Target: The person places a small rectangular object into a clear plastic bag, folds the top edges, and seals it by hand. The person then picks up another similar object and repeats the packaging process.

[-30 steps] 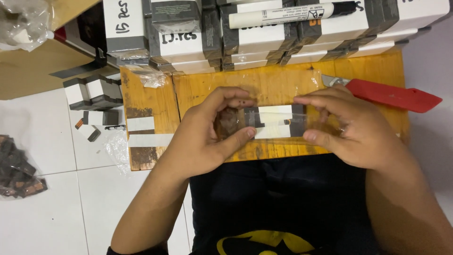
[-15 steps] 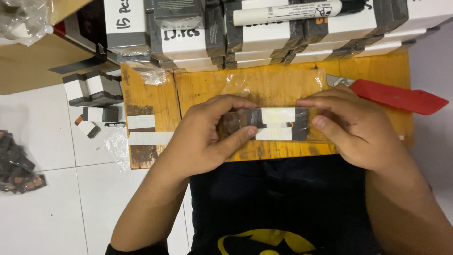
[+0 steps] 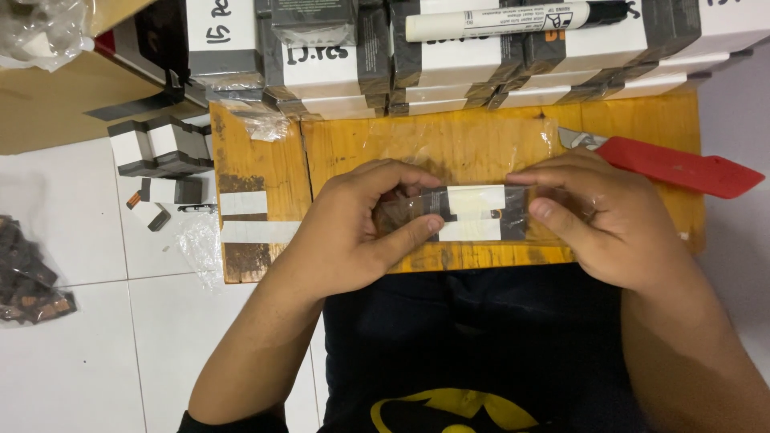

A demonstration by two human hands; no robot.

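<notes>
Left hand [image 3: 353,232]: closed on the left end of a small grey-and-white taped bundle [image 3: 473,213], thumb pressed along the near edge, fingers curled over the far edge; pinches so the bundle cannot slide.
Right hand [image 3: 597,220]: closed on the bundle's right end, index finger laid along the top, thumb underneath the near side; mirrors the left hold, so the bundle stays stretched level between the two.
Bundle: held between both grips, low over the near edge of the wooden board [image 3: 481,144]; whether touching the wood cannot be told. White strip faces up in the middle, grey bands to either side of it.
Clear plastic film [image 3: 393,210]: crumpled against the bundle just inside the left grip, seemingly wrapped about that end; exact extent too faint to tell.
Red utility knife [image 3: 674,167]: just beyond the right grip's knuckles, lying on the board, blade end toward the hand; parked within easy reach.
White tape strips [image 3: 253,218]: outward of the left grip, stuck flat on the board's left part, probably kept ready for peeling.
Stacked boxes [image 3: 449,64]: well beyond both grips, lining the board's far edge, banded in grey.
White marker [image 3: 513,21]: atop those boxes, far from both grips.
Loose small blocks [image 3: 156,148]: on the tiled floor [image 3: 88,337], outward of the left grip.
</notes>
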